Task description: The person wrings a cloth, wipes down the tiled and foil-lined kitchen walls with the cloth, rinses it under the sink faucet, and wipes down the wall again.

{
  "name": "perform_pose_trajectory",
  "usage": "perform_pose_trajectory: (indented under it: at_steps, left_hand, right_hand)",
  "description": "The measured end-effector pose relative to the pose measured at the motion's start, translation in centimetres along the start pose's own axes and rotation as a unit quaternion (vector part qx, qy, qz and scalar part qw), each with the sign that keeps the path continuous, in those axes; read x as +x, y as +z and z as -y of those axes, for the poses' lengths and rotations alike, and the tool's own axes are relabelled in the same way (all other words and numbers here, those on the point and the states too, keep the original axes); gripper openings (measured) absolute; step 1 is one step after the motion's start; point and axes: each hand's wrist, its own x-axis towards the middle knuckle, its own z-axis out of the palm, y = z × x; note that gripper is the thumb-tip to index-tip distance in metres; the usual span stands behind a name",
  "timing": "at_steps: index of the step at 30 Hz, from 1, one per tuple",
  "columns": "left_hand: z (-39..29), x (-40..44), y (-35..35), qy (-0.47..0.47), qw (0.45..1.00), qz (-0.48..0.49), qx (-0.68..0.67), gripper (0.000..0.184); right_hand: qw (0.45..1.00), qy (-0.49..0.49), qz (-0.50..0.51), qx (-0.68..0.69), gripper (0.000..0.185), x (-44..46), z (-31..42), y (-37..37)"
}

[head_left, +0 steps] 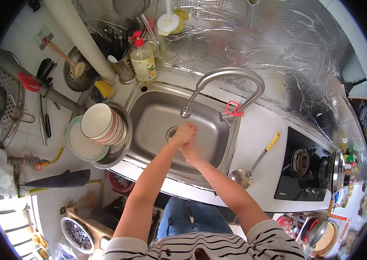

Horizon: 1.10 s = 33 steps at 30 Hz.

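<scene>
Both my hands are together over the stainless steel sink (148, 117), in front of the faucet (235, 71) and close to its spray head. My left hand (186, 133) is closed, its fingers curled, with a thin band around the wrist. What those fingers hold, if anything, is hidden. Just nearer to me, my right hand (191, 153) touches my left hand, and its fingers are mostly hidden. No water shows clearly at the spout. Part of the drain (172, 131) appears beside my left hand.
Left of the sink, stacked bowls (99, 122) and a plate (79, 145) rest in a metal basin (125, 147). A soap bottle (143, 65) stands behind. To the right lie a ladle (242, 177) with a yellow handle and a black gas stove (289, 182).
</scene>
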Motion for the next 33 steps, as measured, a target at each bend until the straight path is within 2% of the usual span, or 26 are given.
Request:
perform_pose_trajectory:
  at_steps: [1, 2, 3, 5, 6, 7, 9, 10, 11, 12, 13, 14, 15, 16, 17, 18, 19, 20, 21, 22, 23, 25, 26, 27, 29, 33]
  left_hand:
    - [1.3, 1.1, 0.4, 0.076, 0.980, -0.121, 0.142, 0.015]
    - [1.3, 0.9, 1.1, 0.148, 0.919, -0.239, 0.278, 0.017]
    - [1.5, 0.6, 1.9, 0.149, 0.918, -0.240, 0.279, 0.017]
    - [0.0, -1.6, 3.7, 0.146, 0.882, -0.347, 0.283, 0.021]
    - [0.2, -1.8, 3.8, 0.149, 0.881, -0.348, 0.283, 0.021]
    - [0.4, -1.9, 3.9, 0.159, 0.888, -0.344, 0.259, 0.026]
    - [0.8, -2.1, 3.3, 0.168, 0.895, -0.340, 0.236, 0.031]
    - [0.5, -3.2, 2.3, 0.131, 0.956, -0.220, 0.146, 0.042]
    - [-0.1, -4.1, 1.4, 0.092, 0.990, -0.093, 0.053, 0.055]
    - [-0.1, -5.2, 1.2, 0.090, 0.990, -0.091, 0.054, 0.055]
    - [-0.2, -6.4, 1.1, 0.094, 0.987, 0.019, -0.127, 0.060]
    - [-0.6, -7.0, 1.1, 0.097, 0.940, 0.128, -0.301, 0.066]
    - [-1.0, -7.1, 1.7, 0.098, 0.940, 0.130, -0.299, 0.066]
    - [-1.4, -6.9, 2.8, 0.163, 0.902, 0.203, -0.344, 0.071]
    - [-2.2, -6.7, 3.9, 0.226, 0.852, 0.276, -0.383, 0.077]
    - [-5.4, -8.9, 5.6, 0.254, 0.840, 0.214, -0.429, 0.065]
    - [-5.9, -8.0, 5.0, 0.254, 0.839, 0.220, -0.428, 0.065]
    - [-6.1, -7.0, 4.0, 0.256, 0.834, 0.278, -0.402, 0.060]
    - [-6.2, -6.0, 3.4, 0.259, 0.826, 0.332, -0.374, 0.054]
    - [-9.1, -8.6, 4.4, 0.203, 0.884, 0.240, -0.346, 0.042]
    - [-9.8, -8.7, 4.1, 0.200, 0.885, 0.240, -0.345, 0.042]
    - [-11.0, -9.0, 3.6, 0.114, 0.936, 0.249, -0.220, 0.035]
    - [-11.7, -9.9, 4.4, 0.095, 0.962, 0.188, -0.171, 0.028]
    - [-11.9, -9.7, 4.6, 0.096, 0.963, 0.190, -0.168, 0.028]
    - [-10.8, -9.1, 4.6, 0.056, 0.983, 0.126, -0.120, 0.028]
    - [-8.1, -6.7, 4.1, 0.089, 0.996, 0.026, -0.011, 0.029]
  right_hand:
    - [0.998, -0.044, -0.039, -0.038, 0.025, 0.3, -0.8, 0.0]
    - [0.987, -0.089, -0.042, -0.130, 0.028, 0.1, -0.7, -0.6]
    - [0.966, -0.133, -0.045, -0.219, 0.033, -0.2, -0.7, -1.0]
    - [0.951, -0.123, -0.057, -0.279, 0.033, -0.9, 0.4, -1.6]
    - [0.932, -0.108, -0.068, -0.340, 0.033, -1.2, 1.0, -1.8]
    - [0.931, -0.112, -0.070, -0.340, 0.033, -1.1, 0.8, -1.8]
    - [0.945, -0.207, -0.126, -0.220, 0.029, -0.6, 0.4, -2.3]
    - [0.944, -0.238, -0.142, -0.179, 0.030, -0.6, 0.6, -2.9]
    - [0.997, -0.004, 0.059, -0.045, 0.030, -0.9, 2.6, -5.0]
    - [0.979, 0.111, 0.165, 0.041, 0.032, -2.1, 4.2, -5.4]
    - [0.934, 0.235, 0.252, 0.098, 0.036, -3.3, 5.8, -5.9]
    - [0.895, 0.224, 0.301, 0.242, 0.037, -4.4, 7.8, -5.5]
    - [0.834, 0.208, 0.343, 0.379, 0.041, -5.2, 9.1, -5.1]
    - [0.773, 0.191, 0.411, 0.443, 0.039, -5.5, 9.7, -4.7]
    - [0.678, 0.196, 0.470, 0.531, 0.038, -5.7, 9.6, -3.8]
    - [0.648, 0.183, 0.482, 0.560, 0.038, -6.4, 10.3, -3.4]
    - [0.619, 0.169, 0.493, 0.588, 0.038, -7.3, 11.4, -3.4]
    - [0.622, 0.168, 0.490, 0.587, 0.038, -8.0, 12.4, -3.8]
    - [0.666, 0.169, 0.461, 0.561, 0.037, -8.6, 13.5, -4.1]
    - [0.706, 0.171, 0.431, 0.536, 0.035, -8.9, 14.1, -4.2]
    - [0.703, 0.170, 0.431, 0.539, 0.035, -8.8, 14.2, -4.3]
    - [0.872, 0.193, 0.298, 0.337, 0.031, -8.8, 14.4, -5.0]
    - [0.900, 0.202, 0.266, 0.279, 0.028, -8.7, 14.3, -4.9]
    - [0.901, 0.198, 0.265, 0.280, 0.028, -8.6, 14.3, -4.7]
    - [0.948, 0.194, 0.148, 0.202, 0.027, -8.8, 13.8, -3.9]
    - [0.966, 0.167, 0.136, 0.145, 0.021, -6.5, 10.2, -3.6]
